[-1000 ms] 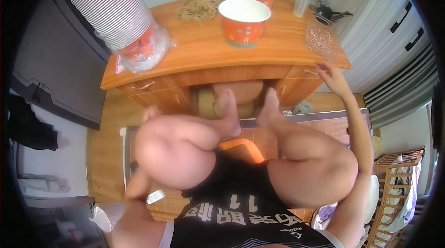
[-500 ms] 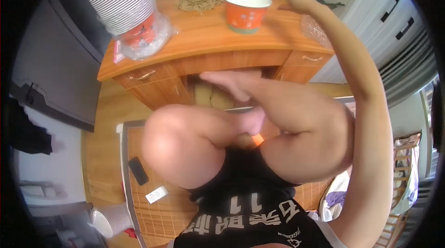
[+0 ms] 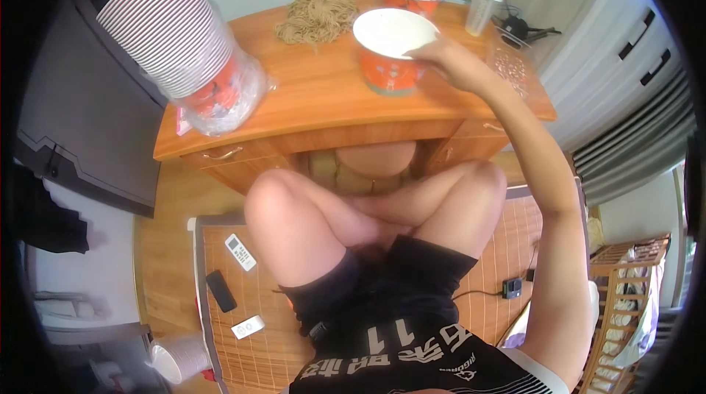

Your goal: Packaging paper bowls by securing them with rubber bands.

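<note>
Paper bowl [image 3: 391, 47], rim under right hand [image 3: 448, 63], fingers curled.

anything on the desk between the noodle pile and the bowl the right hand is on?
No. In the head view, only bare wooden desk top separates the dry noodle pile from the orange paper bowl; the right hand grips the bowl's far rim.

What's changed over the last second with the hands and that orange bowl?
The right hand rose from the desk's right edge and now grips the rim of the orange paper bowl. The left hand has dropped out of view. Noodle pile and cup stacks stayed put.
</note>
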The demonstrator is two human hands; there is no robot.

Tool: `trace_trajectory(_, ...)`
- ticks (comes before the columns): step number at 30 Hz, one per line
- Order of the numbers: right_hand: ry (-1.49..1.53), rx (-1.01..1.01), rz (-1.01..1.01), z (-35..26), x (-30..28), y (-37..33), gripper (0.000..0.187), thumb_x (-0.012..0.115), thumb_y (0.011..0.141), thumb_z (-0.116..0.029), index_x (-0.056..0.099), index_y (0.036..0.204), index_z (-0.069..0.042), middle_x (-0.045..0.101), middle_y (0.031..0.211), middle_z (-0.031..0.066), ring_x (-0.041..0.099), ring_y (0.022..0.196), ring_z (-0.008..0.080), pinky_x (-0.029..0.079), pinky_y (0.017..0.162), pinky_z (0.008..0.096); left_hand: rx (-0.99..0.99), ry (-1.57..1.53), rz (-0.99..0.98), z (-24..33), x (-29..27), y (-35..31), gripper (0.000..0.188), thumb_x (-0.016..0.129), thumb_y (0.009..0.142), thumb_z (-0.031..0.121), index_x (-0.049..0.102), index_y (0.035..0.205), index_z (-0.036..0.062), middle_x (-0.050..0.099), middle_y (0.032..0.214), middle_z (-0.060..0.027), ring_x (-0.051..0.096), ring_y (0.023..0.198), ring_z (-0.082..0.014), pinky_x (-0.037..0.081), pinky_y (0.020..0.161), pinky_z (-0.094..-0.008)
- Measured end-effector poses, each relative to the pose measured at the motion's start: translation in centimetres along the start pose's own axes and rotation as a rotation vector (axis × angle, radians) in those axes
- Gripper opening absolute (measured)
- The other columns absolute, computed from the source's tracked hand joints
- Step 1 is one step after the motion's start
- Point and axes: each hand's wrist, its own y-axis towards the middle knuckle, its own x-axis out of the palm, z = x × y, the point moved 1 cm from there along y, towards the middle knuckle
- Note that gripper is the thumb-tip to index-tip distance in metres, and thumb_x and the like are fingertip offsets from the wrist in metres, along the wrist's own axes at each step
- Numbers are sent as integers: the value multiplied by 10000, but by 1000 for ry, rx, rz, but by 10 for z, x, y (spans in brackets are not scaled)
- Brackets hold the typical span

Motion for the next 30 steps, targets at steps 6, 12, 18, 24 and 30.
trace_trajectory(6, 72, -80, 4, -26, -7, 14, 316, 623, 868, -32, 703, 1171, -74, 720, 1051, 154, 657, 1000, 376, 516, 913, 488, -119, -39, 100, -120, 99, -14, 293, 536, 1015, 221, 594, 1210, 10, 655, 1042, -122, 636, 929, -209, 504, 864, -305)
trace_trajectory(12, 233, -112, 12, -29, -8, 28, 291, 606, 849, 8, 710, 1116, -39, 687, 1011, 157, 656, 951, 377, 527, 834, 467, -203, -17, 221, -218, 173, -58, 285, 519, 1020, 196, 574, 1210, -8, 647, 1047, -147, 639, 943, -246, 502, 882, -332)
trace_trajectory(18, 359, 1, -10, -35, -10, 21, 236, 614, 843, 30, 727, 1044, -20, 646, 901, 134, 646, 861, 355, 521, 778, 423, -240, 51, 354, -287, 186, -95, 276, 501, 1025, 171, 554, 1210, -26, 640, 1052, -172, 642, 956, -284, 501, 901, -358)
trace_trajectory(24, 287, 106, 104, -38, -16, 0, 224, 634, 852, 28, 735, 1043, -32, 659, 889, 133, 654, 862, 348, 538, 835, 428, 99, 266, 1157, -262, 53, -23, 317, 509, 984, 24, 537, 1292, -47, 601, 1177, -184, 620, 1011, -303, 500, 911, -383)
trace_trajectory(30, 160, 133, 134, -44, -16, -1, 218, 643, 866, -6, 739, 1052, -68, 693, 918, 111, 678, 907, 321, 483, 1074, 486, 858, -182, 1488, -88, -86, 130, 273, 555, 996, 101, 583, 1235, -28, 591, 1247, -186, 621, 1055, -265, 519, 936, -404)
